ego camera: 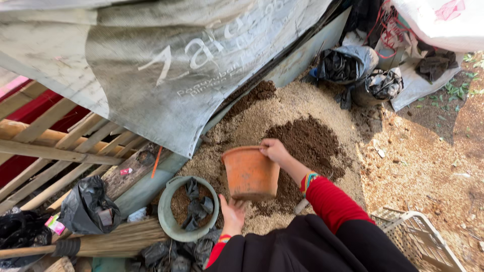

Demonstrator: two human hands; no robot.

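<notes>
Even, soft daylight with no glare. The ground (428, 166) toward 3 o'clock is brightest; under the tarp (166, 65) edge at 9 o'clock it is dimmer. Shadows are faint and diffuse. Focus is sharp at centre, and wide-lens bending stretches the corners.
</notes>
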